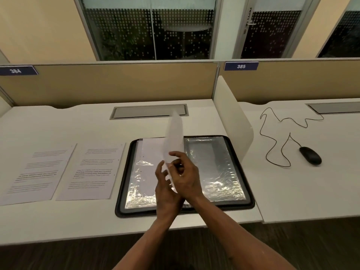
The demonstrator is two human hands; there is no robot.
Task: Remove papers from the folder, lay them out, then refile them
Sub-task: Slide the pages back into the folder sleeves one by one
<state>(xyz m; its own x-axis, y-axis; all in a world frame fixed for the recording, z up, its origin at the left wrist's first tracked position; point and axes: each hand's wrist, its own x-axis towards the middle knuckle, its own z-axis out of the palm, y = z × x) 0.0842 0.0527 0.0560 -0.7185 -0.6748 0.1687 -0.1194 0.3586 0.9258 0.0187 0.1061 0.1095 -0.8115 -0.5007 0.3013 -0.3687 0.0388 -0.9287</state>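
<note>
Folder (241, 172): black, open flat on the near desk (97, 217), clear sleeves showing. One sheet (174, 137) held upright above its middle, pinched by right hand (187, 178); left hand (165, 190), fingers loosely spread, touches the sheet's lower edge. Two printed pages (64, 172) lie side by side left of the folder. Mouse (310, 155), far right desk.

Two bare forearms, no sleeves, left hand (165, 189), right hand (185, 176), no rings
</note>
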